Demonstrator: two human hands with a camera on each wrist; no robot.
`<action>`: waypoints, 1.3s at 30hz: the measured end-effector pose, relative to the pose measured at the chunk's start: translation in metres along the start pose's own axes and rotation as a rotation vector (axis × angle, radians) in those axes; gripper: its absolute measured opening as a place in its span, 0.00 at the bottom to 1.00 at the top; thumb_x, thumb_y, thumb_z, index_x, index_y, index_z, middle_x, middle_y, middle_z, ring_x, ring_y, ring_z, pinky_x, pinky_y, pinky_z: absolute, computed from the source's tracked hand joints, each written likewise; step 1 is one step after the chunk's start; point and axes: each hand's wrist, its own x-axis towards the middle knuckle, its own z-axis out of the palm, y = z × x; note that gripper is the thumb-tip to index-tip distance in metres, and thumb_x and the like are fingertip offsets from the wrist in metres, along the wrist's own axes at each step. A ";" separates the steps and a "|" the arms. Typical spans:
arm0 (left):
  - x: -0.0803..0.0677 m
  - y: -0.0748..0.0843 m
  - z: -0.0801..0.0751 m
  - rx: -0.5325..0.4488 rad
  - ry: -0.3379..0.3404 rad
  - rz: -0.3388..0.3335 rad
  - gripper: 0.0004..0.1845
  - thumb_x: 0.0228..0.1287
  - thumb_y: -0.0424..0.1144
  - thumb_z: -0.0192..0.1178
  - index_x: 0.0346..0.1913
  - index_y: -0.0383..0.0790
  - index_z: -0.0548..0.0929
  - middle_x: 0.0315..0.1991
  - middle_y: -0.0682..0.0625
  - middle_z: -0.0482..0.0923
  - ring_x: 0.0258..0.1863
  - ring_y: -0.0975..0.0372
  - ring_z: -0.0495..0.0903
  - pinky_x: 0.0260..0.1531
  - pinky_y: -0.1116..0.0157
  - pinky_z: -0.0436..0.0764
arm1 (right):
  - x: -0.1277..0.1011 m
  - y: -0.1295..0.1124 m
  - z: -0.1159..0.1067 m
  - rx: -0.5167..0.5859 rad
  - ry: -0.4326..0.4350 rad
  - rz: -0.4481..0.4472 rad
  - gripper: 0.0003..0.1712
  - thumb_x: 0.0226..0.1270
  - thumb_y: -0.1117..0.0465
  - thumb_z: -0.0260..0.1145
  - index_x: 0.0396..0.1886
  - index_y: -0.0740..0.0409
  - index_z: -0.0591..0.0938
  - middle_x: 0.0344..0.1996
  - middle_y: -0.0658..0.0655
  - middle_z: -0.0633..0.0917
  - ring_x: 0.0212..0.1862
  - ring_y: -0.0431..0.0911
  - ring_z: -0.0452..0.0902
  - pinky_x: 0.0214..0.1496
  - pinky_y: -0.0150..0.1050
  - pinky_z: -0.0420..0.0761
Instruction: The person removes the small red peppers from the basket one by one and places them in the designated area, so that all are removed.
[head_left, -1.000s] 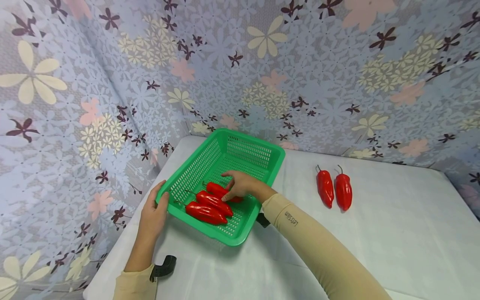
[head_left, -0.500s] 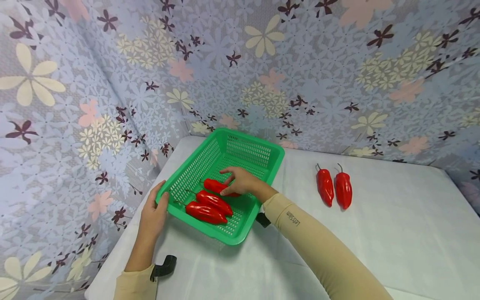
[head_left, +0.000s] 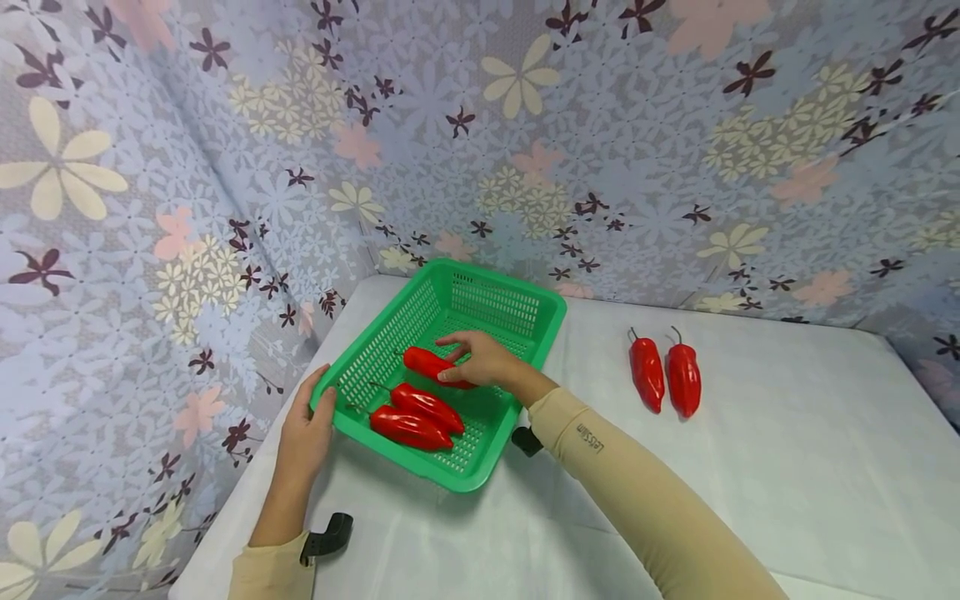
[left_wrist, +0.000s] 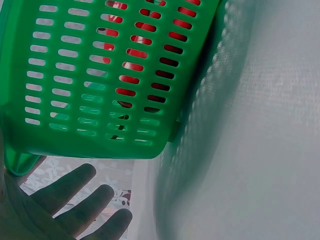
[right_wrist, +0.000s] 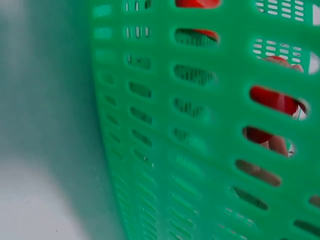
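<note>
A green plastic basket [head_left: 498, 472] with slotted walls stands on the white-covered table. My left hand [head_left: 306, 429] holds its near-left corner, the thumb over the rim; in the left wrist view, several fingers [left_wrist: 85, 215] stretch outside the wall. Inside the basket, my right hand [head_left: 483, 360] grips a red pepper [head_left: 426, 362] between thumb and fingers, covering its tip end. Nearer the front wall, two more red peppers lie side by side, the upper one [head_left: 427, 406] touching the lower one [head_left: 408, 428]. Through the slots in the right wrist view, the gripped pepper [right_wrist: 272, 100] shows only in part.
Two red peppers lie on the table right of the basket, a left one [head_left: 647, 373] and a right one [head_left: 684, 380]. Flower-patterned cloth [head_left: 637, 183] hangs behind the table and along its left side.
The right hand has shifted the gripped pepper slightly left and toward the back of the basket, apart from the other two. The left hand stays on the corner.
</note>
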 end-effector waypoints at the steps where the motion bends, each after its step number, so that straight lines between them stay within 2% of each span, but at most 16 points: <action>1: 0.000 0.000 0.000 0.002 0.001 -0.002 0.30 0.79 0.57 0.44 0.78 0.56 0.62 0.73 0.43 0.63 0.60 0.49 0.68 0.60 0.44 0.67 | 0.000 0.000 0.000 0.005 0.002 -0.001 0.34 0.63 0.61 0.75 0.69 0.50 0.77 0.55 0.58 0.82 0.56 0.53 0.78 0.45 0.42 0.83; 9: -0.001 0.003 -0.001 -0.008 -0.006 -0.006 0.29 0.79 0.56 0.44 0.78 0.56 0.61 0.74 0.43 0.62 0.64 0.49 0.67 0.62 0.43 0.65 | -0.004 -0.001 -0.005 0.027 0.033 -0.013 0.30 0.64 0.62 0.74 0.67 0.49 0.79 0.56 0.58 0.81 0.53 0.52 0.79 0.42 0.42 0.84; 19: -0.003 0.003 0.000 0.020 0.005 -0.024 0.30 0.79 0.58 0.43 0.78 0.58 0.61 0.72 0.42 0.64 0.59 0.49 0.68 0.58 0.44 0.67 | -0.012 -0.006 -0.012 -0.014 0.092 -0.033 0.29 0.64 0.59 0.74 0.66 0.47 0.81 0.55 0.56 0.82 0.54 0.51 0.77 0.43 0.41 0.83; 24: -0.003 0.003 0.000 0.018 0.004 -0.020 0.30 0.79 0.57 0.43 0.79 0.57 0.61 0.74 0.42 0.62 0.63 0.48 0.66 0.62 0.42 0.64 | -0.016 -0.009 -0.018 -0.022 0.124 -0.035 0.29 0.65 0.58 0.74 0.66 0.45 0.81 0.55 0.55 0.83 0.54 0.50 0.77 0.43 0.41 0.83; 32: -0.004 0.005 0.000 0.000 0.004 -0.019 0.30 0.79 0.56 0.43 0.79 0.56 0.61 0.75 0.43 0.61 0.64 0.48 0.65 0.63 0.43 0.62 | -0.024 -0.011 -0.032 0.047 0.162 -0.029 0.29 0.66 0.58 0.74 0.67 0.45 0.80 0.55 0.53 0.81 0.54 0.50 0.78 0.45 0.42 0.83; 39: -0.004 0.006 -0.001 0.027 0.002 -0.046 0.31 0.78 0.59 0.42 0.79 0.58 0.60 0.74 0.43 0.62 0.61 0.48 0.66 0.60 0.42 0.63 | -0.030 -0.008 -0.044 0.104 0.194 -0.011 0.30 0.65 0.58 0.74 0.67 0.45 0.80 0.55 0.54 0.81 0.53 0.51 0.79 0.43 0.43 0.84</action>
